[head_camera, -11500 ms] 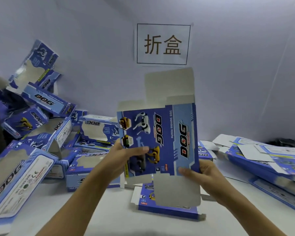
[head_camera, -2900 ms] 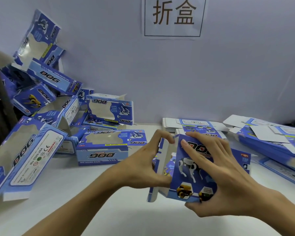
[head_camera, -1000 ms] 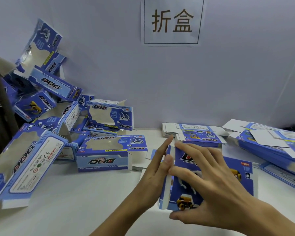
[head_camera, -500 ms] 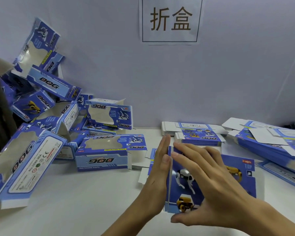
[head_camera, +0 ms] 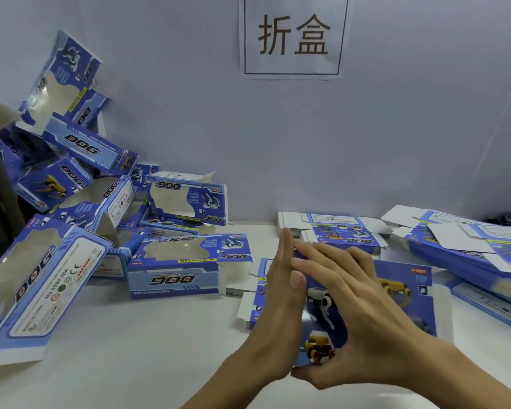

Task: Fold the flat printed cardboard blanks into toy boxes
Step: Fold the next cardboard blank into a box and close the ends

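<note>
A blue toy box (head_camera: 407, 296) printed with robot dogs lies on the white table (head_camera: 130, 349) in front of me, folded up into shape. My left hand (head_camera: 281, 305) stands on edge with straight fingers, pressed flat against the box's left end. My right hand (head_camera: 363, 317) is spread over the box's top face, its thumb hooked round the near edge, holding the box. The left end flap is hidden behind my left palm.
Several folded boxes are heaped at the left, the nearest one (head_camera: 174, 270) close to my left hand. Flat blanks lie in stacks at the back (head_camera: 342, 231), at the right (head_camera: 469, 249) and under the held box (head_camera: 248, 308). A paper sign (head_camera: 292, 36) hangs on the wall.
My left hand has swung in from beside the box and now lies flat against its left end. My right hand has kept its hold on the top face.
</note>
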